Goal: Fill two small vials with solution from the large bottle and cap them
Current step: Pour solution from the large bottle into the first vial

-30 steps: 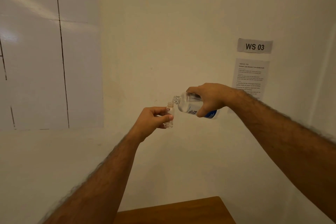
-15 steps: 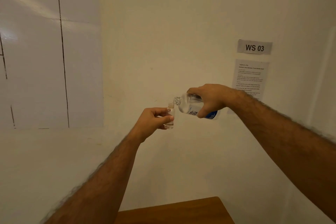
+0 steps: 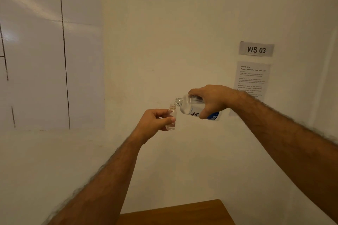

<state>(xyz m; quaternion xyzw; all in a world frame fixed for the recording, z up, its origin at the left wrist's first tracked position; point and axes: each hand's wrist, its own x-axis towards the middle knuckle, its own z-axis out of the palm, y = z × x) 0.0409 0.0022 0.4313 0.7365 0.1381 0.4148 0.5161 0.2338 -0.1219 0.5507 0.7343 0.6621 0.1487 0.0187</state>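
Observation:
My left hand [image 3: 155,121] pinches a small clear vial [image 3: 172,118] between thumb and fingers, holding it upright in the air with its mouth uncapped. My right hand [image 3: 210,101] grips the large clear bottle [image 3: 193,108] with a blue and white label, tipped to the left so its open neck sits just above and beside the vial's mouth. Clear liquid lies in the bottle's lower side. I cannot make out a stream of liquid. A second vial and the caps are out of view.
A wooden table [image 3: 175,213] shows only its far edge at the bottom. Pale walls stand close behind the hands. A "WS 03" sign [image 3: 256,49] and a printed instruction sheet [image 3: 252,78] hang on the right wall.
Both hands have stayed nearly in place. The bottle remains tipped over the vial, with only a slight shift of the view.

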